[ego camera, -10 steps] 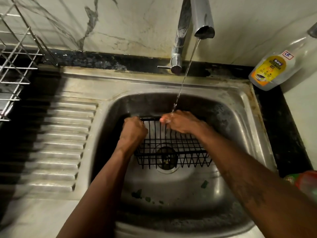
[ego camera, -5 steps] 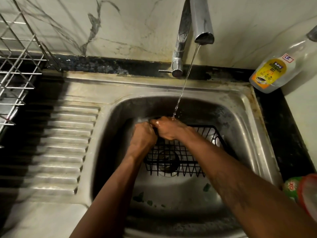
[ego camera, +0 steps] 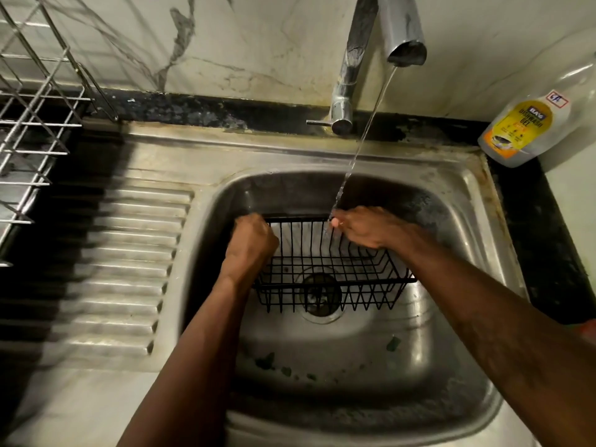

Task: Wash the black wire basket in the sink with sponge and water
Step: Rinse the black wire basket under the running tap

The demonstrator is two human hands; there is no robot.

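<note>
Basket point(ego camera: 325, 272) sits in the sink point(ego camera: 451, 201) over the drain point(ego camera: 321, 296). Left hand point(ego camera: 250, 243), fingers curled tight, grips its 9 o'clock end; right hand point(ego camera: 366, 227) clamps the 1 o'clock rim under running water point(ego camera: 367, 124)

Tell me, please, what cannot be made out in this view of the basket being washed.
Head view:
Sponge: none shows; the right hand covers its own fingers at the black wire basket's far rim.
Left hand: fingertips hidden behind its knuckles at the basket's left end.
Dishwash gel bottle: top cut off by the right edge.
Red-and-green thing: mostly cut off by the right edge, unidentifiable.
Wire rack: cut off by the left edge.
</note>
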